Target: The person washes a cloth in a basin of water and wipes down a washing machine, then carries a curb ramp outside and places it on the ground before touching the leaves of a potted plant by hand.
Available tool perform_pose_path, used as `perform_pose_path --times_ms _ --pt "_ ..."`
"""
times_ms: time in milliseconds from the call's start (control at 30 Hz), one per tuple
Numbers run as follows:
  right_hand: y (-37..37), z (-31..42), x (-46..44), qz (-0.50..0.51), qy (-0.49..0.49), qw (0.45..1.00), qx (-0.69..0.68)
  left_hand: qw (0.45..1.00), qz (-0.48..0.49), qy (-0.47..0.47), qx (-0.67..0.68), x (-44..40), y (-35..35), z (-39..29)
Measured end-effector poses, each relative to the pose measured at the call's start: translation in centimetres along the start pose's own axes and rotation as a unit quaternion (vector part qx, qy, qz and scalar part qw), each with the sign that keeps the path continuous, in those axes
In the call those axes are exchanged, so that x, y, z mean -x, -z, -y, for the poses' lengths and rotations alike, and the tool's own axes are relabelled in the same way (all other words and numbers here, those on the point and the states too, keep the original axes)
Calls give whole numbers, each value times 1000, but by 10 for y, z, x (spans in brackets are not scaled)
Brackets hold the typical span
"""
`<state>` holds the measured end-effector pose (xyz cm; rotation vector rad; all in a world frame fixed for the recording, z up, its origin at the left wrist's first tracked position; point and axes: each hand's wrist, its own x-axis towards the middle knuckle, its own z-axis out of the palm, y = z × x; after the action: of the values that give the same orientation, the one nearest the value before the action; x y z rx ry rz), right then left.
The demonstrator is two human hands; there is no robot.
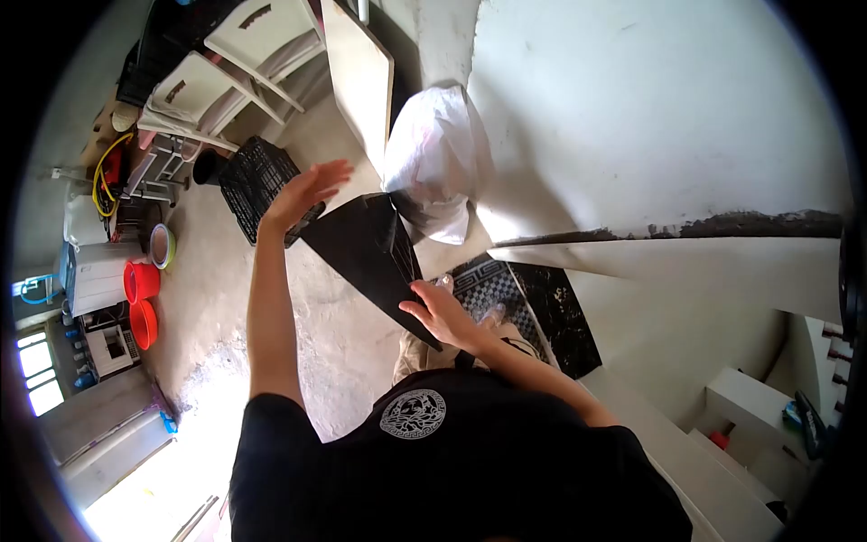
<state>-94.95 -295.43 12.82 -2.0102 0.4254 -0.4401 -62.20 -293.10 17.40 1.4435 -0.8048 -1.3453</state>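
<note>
While holding the left hand (302, 193) raised and wide, fingers outstretched near a black crate (253, 183), has the right hand (446, 318) at the edge of a black angular panel (357, 251), thumb and fingers parted; cannot tell whether touching it. Has that panel ahead of the black shirt (506, 452), between both hands, beside a white bag (429, 144).

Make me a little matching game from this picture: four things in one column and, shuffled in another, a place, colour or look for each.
Things:
1. Sack
2. Crate
3. Tubs
4. Black piece

Descriptions:
A. Red
B. Between the left hand and the right hand
C. White
D. Black, with openwork sides

Pairs: 1-C; 2-D; 3-A; 4-B.
</note>
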Motion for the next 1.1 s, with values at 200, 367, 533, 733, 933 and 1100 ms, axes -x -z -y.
perform_pose_path --times_ms 200,367,533,733,933,1100 --pt "26 -14 19 -9 -16 1000 -8 987 127 -7 -101 -24 -19 50" --pt "66 -28 46 -53 -141 986 -74 991 34 65 -114 -33 -76 69" --pt "100 -43 77 -173 -330 928 14 995 -27 23 -94 -5 -115 85" --pt "97 -68 78 -302 -349 877 -139 993 -115 -20 -10 38 -133 105" --pt "94 -92 22 -236 -264 910 -215 972 -213 -27 96 79 -106 127" --pt "53 -94 -37 -145 -173 939 -259 905 -352 -107 212 113 -89 148"
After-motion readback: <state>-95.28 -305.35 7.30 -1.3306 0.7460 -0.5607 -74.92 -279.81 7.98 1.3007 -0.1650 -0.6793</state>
